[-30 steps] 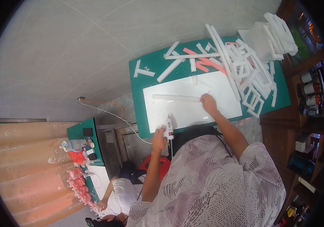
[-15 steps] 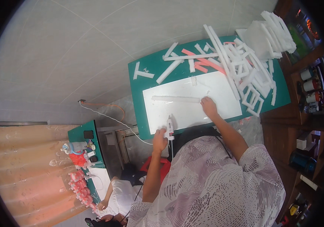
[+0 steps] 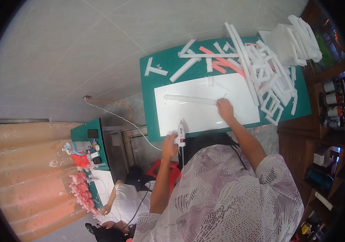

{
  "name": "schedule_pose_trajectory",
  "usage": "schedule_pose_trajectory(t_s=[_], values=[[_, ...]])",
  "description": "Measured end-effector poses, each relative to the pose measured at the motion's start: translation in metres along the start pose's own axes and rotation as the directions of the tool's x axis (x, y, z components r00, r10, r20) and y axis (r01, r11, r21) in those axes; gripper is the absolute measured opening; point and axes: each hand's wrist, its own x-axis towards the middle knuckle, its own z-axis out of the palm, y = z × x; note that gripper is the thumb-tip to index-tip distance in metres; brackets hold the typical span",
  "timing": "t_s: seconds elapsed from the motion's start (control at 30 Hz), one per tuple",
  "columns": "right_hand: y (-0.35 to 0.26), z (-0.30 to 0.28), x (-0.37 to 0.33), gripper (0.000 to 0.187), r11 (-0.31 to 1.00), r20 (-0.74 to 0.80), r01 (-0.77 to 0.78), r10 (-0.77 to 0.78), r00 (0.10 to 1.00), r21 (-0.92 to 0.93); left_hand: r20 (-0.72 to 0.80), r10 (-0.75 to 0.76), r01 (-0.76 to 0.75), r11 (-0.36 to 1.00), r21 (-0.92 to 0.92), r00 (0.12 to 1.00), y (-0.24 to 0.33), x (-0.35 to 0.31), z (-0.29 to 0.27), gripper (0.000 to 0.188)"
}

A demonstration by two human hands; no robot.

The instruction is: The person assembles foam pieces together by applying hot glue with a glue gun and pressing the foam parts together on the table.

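In my left hand [image 3: 169,147] is a white hot glue gun [image 3: 181,136], its nozzle pointing away from me over the near edge of a white board [image 3: 204,117]. A pale glue stick or cord [image 3: 182,156] trails from the gun's back. My right hand [image 3: 224,109] pinches the right end of a long white foam strip [image 3: 190,99], which lies across the board. The fingertips partly hide that end. Beyond the strip, a short pale foam piece [image 3: 210,82] rests near the board's far edge.
White and pink foam strips and frames [image 3: 267,78] pile up at the right of the green table [image 3: 150,109]. Foam sheets [image 3: 291,44] are stacked behind them. A person in white [image 3: 130,203] works at another table, lower left. Shelves [image 3: 321,139] stand at the right.
The whole view has shifted and turned slightly. Both hands keep their holds, and the strip and glue gun look about the same against the board.
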Motion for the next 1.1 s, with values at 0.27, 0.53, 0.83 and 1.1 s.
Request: schedule_pose_trajectory(t_s=[0.27, 0.53, 0.83, 1.1], values=[[0.010, 0.011, 0.002, 0.002, 0.998, -0.030, 0.033, -0.032, 0.999, 0.045, 0.019, 0.004, -0.004, 1.000, -0.009, 1.000, 0.008, 0.004, -0.005, 0.040], [0.010, 0.012, 0.003, 0.005, 0.998, -0.013, 0.002, -0.001, 1.000, 0.062, 0.018, 0.020, -0.020, 1.000, 0.001, 1.000, 0.010, 0.011, -0.007, 0.041], [0.015, 0.015, 0.005, 0.005, 0.996, 0.010, 0.057, -0.058, 0.998, 0.071, 0.000, 0.013, -0.013, 1.000, -0.001, 1.000, 0.010, 0.018, -0.009, 0.040], [0.016, 0.003, 0.001, 0.006, 0.976, 0.067, 0.199, -0.206, 0.976, 0.090, -0.041, -0.008, 0.007, 0.999, -0.034, 0.999, 0.004, 0.017, -0.007, 0.041]])
